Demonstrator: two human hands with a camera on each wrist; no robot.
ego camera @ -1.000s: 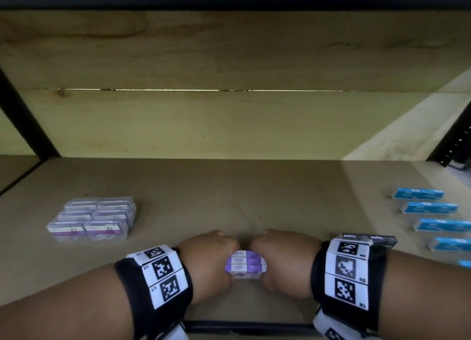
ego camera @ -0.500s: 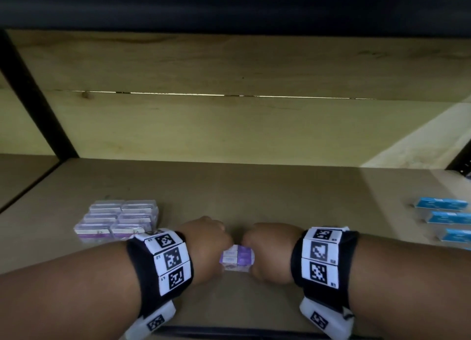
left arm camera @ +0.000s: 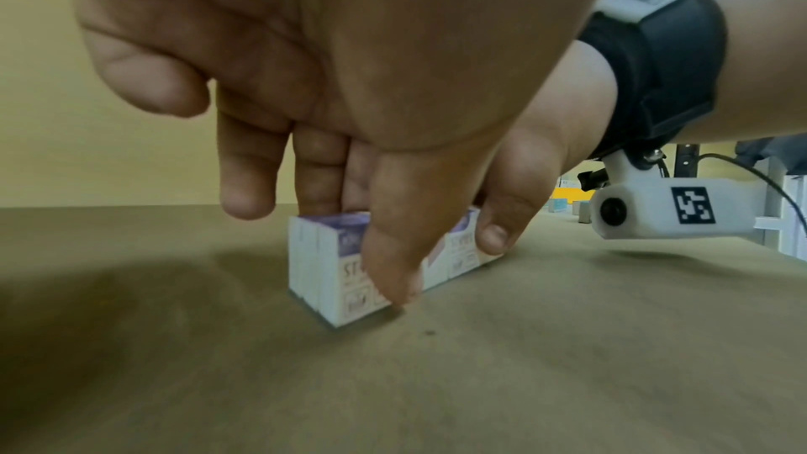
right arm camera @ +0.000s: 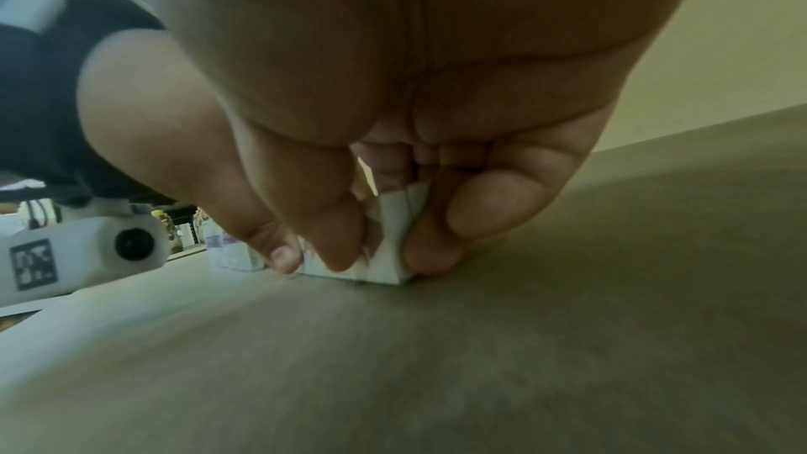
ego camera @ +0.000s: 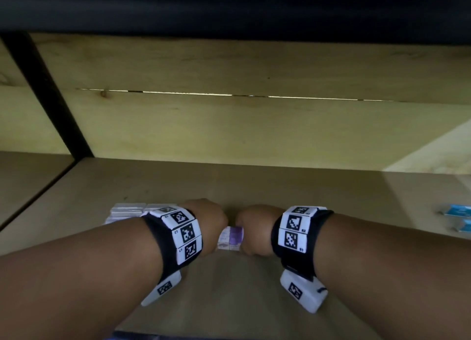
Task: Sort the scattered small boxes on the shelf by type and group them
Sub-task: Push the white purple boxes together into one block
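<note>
With our left hand (ego camera: pixel 212 225) and right hand (ego camera: pixel 254 231) clamping the purple boxes (ego camera: pixel 230 238), we'd slid them left toward the matching pile (ego camera: pixel 127 211), nearly grouped.

Beyond the fingers a pale wooden back wall (ego camera: pixel 229 125) with a thin bright gap (ego camera: pixel 229 95) between its boards rises from the tan shelf board (ego camera: pixel 254 186) under them, a black upright post (ego camera: pixel 51 94) stands far to their left, and dim light falls overall.
</note>
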